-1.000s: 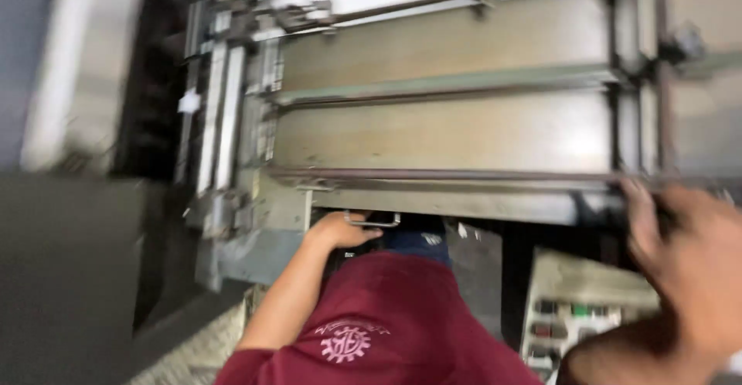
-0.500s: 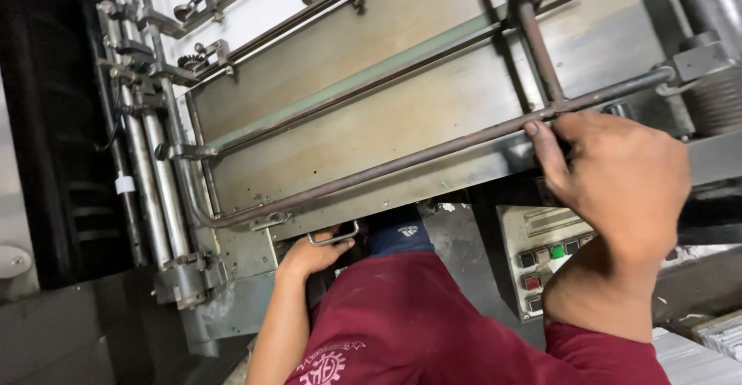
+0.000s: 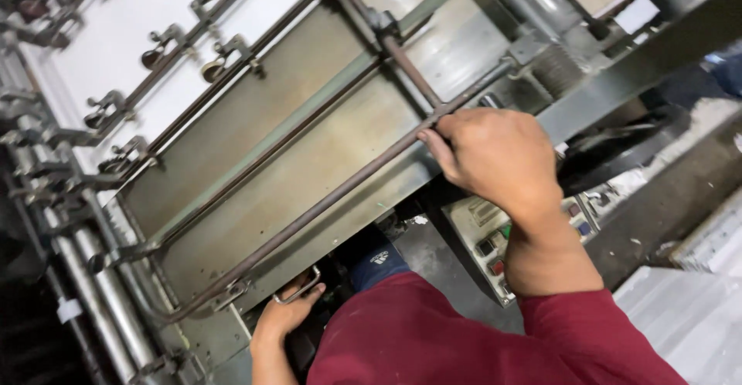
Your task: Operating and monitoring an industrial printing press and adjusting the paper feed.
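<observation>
In the head view, the right hand (image 3: 495, 157) is closed over a long rusty metal bar (image 3: 325, 203) that runs slantwise across the tilted grey-green metal panel (image 3: 309, 161) of a machine; the fingers (image 3: 433, 141) curl round the bar's far side, so their tips are hidden behind it. Below the panel's lower edge, the left hand (image 3: 282, 315) reaches up to a small wire handle (image 3: 297, 288); its fingers lie against the handle, but whether they grip it or merely touch it cannot be made out, for the spot is dark. Both arms wear dark red sleeves (image 3: 464, 339), cut off by the bottom edge. Right of the panel, under the right wrist, a control box (image 3: 487, 230) with coloured buttons is partly covered by the forearm. Left of the panel stand grey rollers (image 3: 93, 277), blurred and cut off. Above the panel lies a white sheet (image 3: 154, 14) beneath small wheeled clamps.
</observation>
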